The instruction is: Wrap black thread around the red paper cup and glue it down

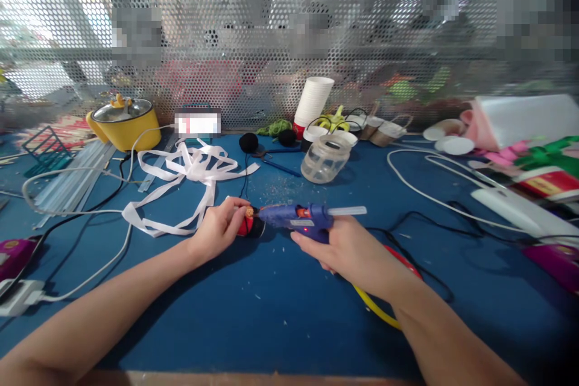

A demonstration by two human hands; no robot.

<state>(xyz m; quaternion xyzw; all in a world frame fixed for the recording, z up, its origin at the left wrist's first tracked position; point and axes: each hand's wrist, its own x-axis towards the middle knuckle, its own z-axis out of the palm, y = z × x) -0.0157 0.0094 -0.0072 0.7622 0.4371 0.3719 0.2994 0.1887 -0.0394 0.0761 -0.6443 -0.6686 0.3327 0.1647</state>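
Note:
My right hand (pixel 346 247) is wrapped around the handle of a blue glue gun (pixel 289 217). A clear glue stick (pixel 348 211) sticks out of its back, and a small red light glows on its side. The gun's nozzle points left, at my left hand (pixel 221 223). There, thumb and fingers pinch a small orange, rough-textured piece (pixel 249 211), right at the nozzle tip. Under those fingers lies a red and black cup-like object (pixel 253 228), partly hidden by the hand. From a black yarn ball (pixel 248 143) a dark strand runs down towards it.
Tangled white ribbon (pixel 199 169) lies behind my left arm. Further back stand a yellow pot (pixel 131 123), a clear plastic jar (pixel 325 160) and stacked paper cups (pixel 312 105). Cables and a white power strip (pixel 511 211) are at right. A perforated metal screen (pixel 271 30) closes the back.

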